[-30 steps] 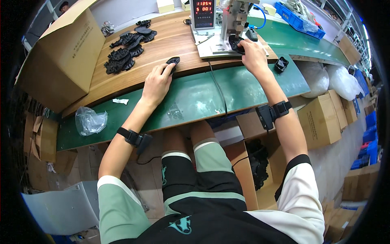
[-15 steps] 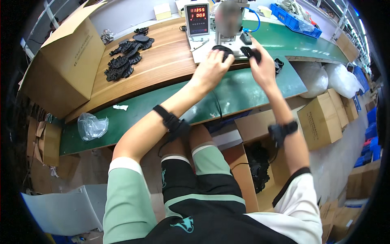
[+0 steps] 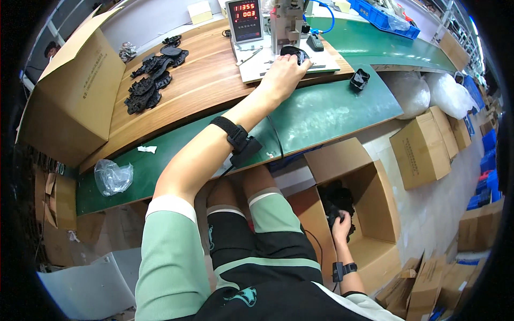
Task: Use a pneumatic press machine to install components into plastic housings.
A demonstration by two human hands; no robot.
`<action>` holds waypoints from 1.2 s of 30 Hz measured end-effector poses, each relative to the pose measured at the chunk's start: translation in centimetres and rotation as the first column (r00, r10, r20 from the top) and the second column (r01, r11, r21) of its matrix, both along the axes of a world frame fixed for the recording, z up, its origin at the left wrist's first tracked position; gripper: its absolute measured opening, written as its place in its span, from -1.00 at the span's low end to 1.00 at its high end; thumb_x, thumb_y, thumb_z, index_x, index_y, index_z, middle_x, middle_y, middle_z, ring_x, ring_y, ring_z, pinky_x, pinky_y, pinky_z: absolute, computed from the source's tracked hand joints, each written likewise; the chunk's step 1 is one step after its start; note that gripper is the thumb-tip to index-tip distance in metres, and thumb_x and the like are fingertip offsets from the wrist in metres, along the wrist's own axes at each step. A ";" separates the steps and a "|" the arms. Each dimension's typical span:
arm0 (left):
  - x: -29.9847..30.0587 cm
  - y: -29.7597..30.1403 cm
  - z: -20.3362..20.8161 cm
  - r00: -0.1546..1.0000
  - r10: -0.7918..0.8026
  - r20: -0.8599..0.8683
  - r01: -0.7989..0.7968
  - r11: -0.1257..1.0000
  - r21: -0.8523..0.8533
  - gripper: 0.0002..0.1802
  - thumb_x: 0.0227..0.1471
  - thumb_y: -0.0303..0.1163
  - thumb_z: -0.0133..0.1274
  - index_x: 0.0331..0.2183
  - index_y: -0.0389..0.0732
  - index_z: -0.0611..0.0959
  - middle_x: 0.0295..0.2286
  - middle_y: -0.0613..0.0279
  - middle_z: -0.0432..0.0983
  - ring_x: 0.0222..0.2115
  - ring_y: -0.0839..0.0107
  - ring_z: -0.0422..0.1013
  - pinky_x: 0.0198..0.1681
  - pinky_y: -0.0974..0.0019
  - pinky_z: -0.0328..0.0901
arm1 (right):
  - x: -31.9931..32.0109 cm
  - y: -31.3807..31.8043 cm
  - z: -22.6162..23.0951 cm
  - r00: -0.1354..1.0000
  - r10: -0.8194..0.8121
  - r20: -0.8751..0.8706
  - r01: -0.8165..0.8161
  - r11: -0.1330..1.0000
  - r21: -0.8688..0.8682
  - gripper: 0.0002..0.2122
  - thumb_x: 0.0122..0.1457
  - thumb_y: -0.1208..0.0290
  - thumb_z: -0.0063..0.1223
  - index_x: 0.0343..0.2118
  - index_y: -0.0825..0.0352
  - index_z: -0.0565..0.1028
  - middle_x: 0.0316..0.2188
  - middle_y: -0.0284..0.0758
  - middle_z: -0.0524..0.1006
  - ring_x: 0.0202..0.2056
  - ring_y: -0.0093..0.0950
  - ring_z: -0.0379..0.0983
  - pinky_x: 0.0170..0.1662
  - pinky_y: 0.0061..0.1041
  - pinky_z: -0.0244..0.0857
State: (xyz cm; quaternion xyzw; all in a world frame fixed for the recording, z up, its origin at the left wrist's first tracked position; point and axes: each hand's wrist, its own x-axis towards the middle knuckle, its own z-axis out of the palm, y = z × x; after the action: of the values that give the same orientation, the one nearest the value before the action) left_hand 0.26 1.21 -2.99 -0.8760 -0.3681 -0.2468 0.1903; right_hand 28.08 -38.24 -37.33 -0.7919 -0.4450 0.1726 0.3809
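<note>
At the bench machine [image 3: 286, 24], my left hand [image 3: 282, 77] is closed on a black cup-shaped plastic part [image 3: 295, 52] resting on the white base plate beneath the machine's head. The palm faces down and hides part of the piece. Low on the right, my right hand [image 3: 341, 228] reaches into an open cardboard box [image 3: 385, 200]. Its fingers are curled at a black part [image 3: 335, 215], against a heap of similar black parts [image 3: 338, 195]; the fingertips are partly hidden. A single black part [image 3: 359, 79] sits on the green bench right of the machine.
Several black parts [image 3: 155, 75] lie on the wooden board, beside a tall open carton [image 3: 69, 91]. A display box [image 3: 245, 21] stands left of the machine. A clear plastic bag [image 3: 113, 177] is on the green bench [image 3: 316, 120]. A blue crate [image 3: 385, 18] stands at the back right.
My right hand has left the machine with a black part and gone down into the cardboard box. My left hand stays at the part under the machine's head. The view has shifted slightly.
</note>
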 end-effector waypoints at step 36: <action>-30.6 -3.0 -3.8 0.685 0.723 -0.084 -0.726 0.669 -0.163 -0.30 0.14 -0.12 0.06 0.20 -0.31 0.38 0.16 -0.17 0.31 0.31 0.01 0.07 0.41 -0.10 -0.17 | -16.1 38.3 35.9 0.599 0.391 0.699 -0.687 0.699 0.199 -0.68 -0.06 0.61 0.20 -0.17 0.23 0.61 -0.16 -0.32 0.59 -0.07 -0.19 0.53 -0.02 -0.21 0.42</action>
State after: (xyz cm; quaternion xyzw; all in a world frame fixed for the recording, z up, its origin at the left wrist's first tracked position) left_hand -30.37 -1.76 -6.76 -0.6730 -0.7052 -0.1110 0.1936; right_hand 12.02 0.10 -1.47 -0.5130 -0.7934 -0.0891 0.3152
